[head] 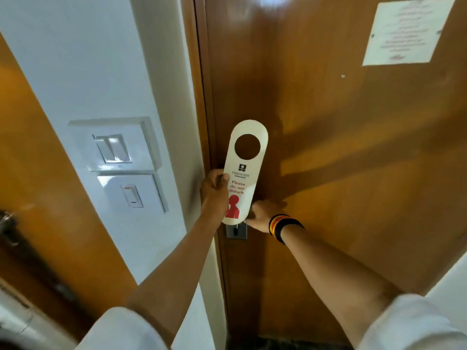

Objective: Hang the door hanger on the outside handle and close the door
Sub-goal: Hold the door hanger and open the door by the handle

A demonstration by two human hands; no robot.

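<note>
A white door hanger (243,173) with a round hole at its top and red "Please do not disturb" lettering stands upright in front of the brown wooden door (328,147). My left hand (214,192) grips its left edge. My right hand (262,214), with a striped band on the wrist, is closed around the inside door handle, which it mostly hides. A grey lock plate (236,231) shows just below the hanger. The door looks shut against its frame (202,97).
Two white switch panels (118,160) sit on the white wall left of the door frame. A second wooden door with a metal handle (7,228) is at far left. A printed notice (404,31) hangs on the door at upper right.
</note>
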